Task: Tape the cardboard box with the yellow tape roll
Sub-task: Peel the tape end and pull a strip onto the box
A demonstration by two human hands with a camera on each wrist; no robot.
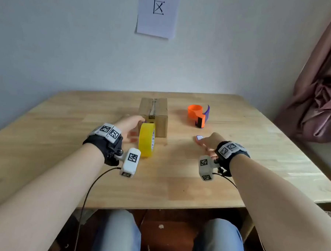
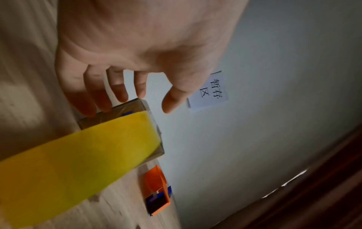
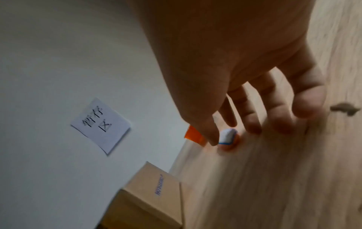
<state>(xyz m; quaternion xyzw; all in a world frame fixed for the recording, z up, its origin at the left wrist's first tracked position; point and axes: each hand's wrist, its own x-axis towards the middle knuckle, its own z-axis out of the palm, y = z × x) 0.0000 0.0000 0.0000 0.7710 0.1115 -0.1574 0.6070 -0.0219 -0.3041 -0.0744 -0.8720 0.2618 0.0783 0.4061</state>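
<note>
Fingers of your left hand (image 1: 129, 124) spread loose beside the upright yellow tape roll (image 1: 146, 139), holding nothing; your right hand (image 1: 209, 142) relaxed, empty, near cardboard box (image 1: 155, 113).

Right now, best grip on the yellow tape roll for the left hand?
Probably pinch the rim from above. The yellow tape roll stands on edge before the cardboard box, yellow band facing you; the open left hand is beside it, thumb near the upper rim.

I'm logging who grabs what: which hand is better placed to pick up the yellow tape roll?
Left. The left hand is open right beside the upright yellow tape roll, in front of the cardboard box. The right hand is well off to the right.
</note>
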